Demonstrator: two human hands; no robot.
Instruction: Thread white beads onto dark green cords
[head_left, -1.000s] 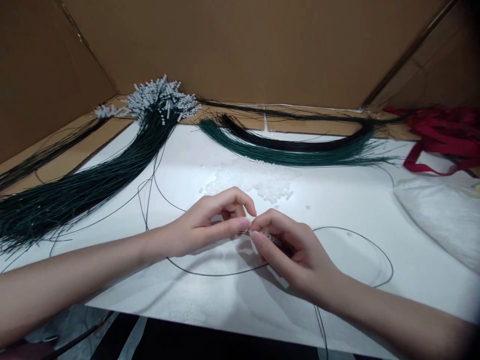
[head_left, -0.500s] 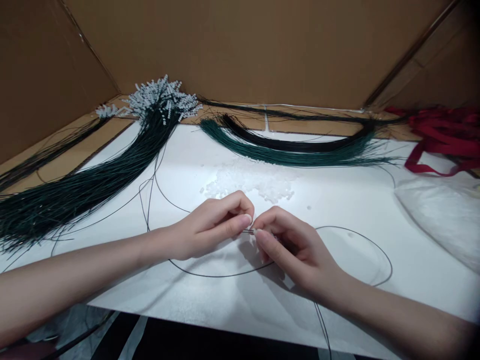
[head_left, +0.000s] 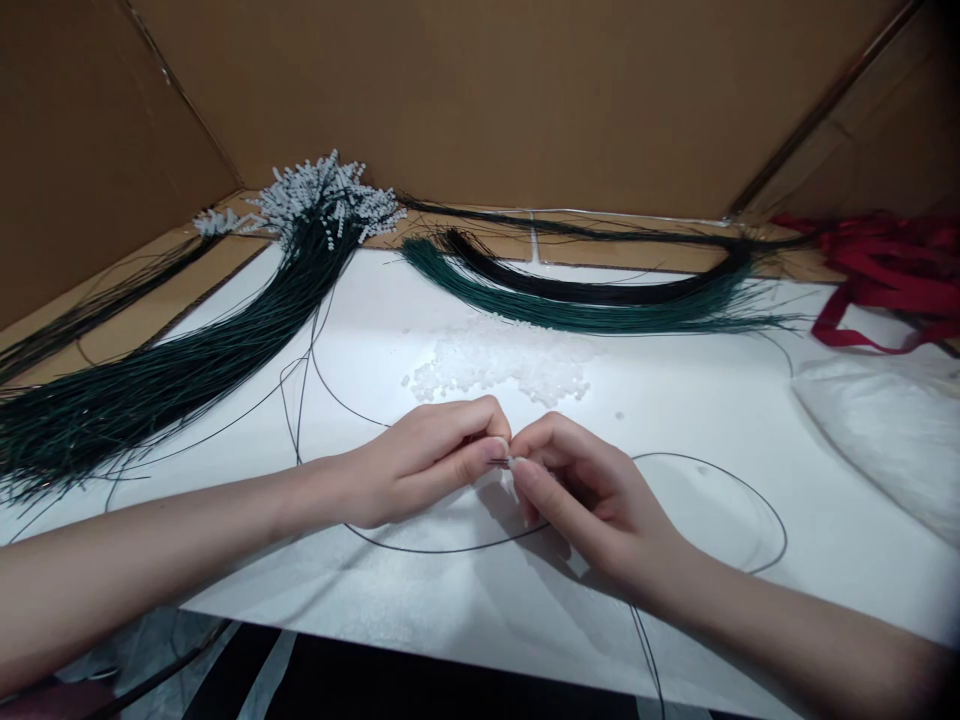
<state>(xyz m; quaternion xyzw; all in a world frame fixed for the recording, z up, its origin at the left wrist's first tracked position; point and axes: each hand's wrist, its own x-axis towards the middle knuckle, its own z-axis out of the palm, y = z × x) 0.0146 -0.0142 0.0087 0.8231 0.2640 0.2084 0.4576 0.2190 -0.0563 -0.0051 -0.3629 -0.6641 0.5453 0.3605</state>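
My left hand point(head_left: 424, 465) and my right hand point(head_left: 581, 490) meet fingertip to fingertip over the white sheet point(head_left: 420, 320), both pinched on a thin dark wire point(head_left: 705, 465) that loops across the sheet below and to the right. My right hand's fingers are curled, and something small and pale may lie under them; I cannot make it out. A heap of small clear white beads point(head_left: 502, 362) lies just beyond my hands.
A thick bundle of dark green wires with white beaded tips point(head_left: 225, 330) fans out at the left. A second bundle of plain green wires point(head_left: 585, 295) curves along the back. Red ribbon point(head_left: 885, 270) lies far right, a clear plastic bag point(head_left: 885, 430) at right. Cardboard walls point(head_left: 465, 100) surround.
Both hands have crept slightly forward and closer together; my left fingers have curled tighter onto the wire end. The wire loop barely shifted.
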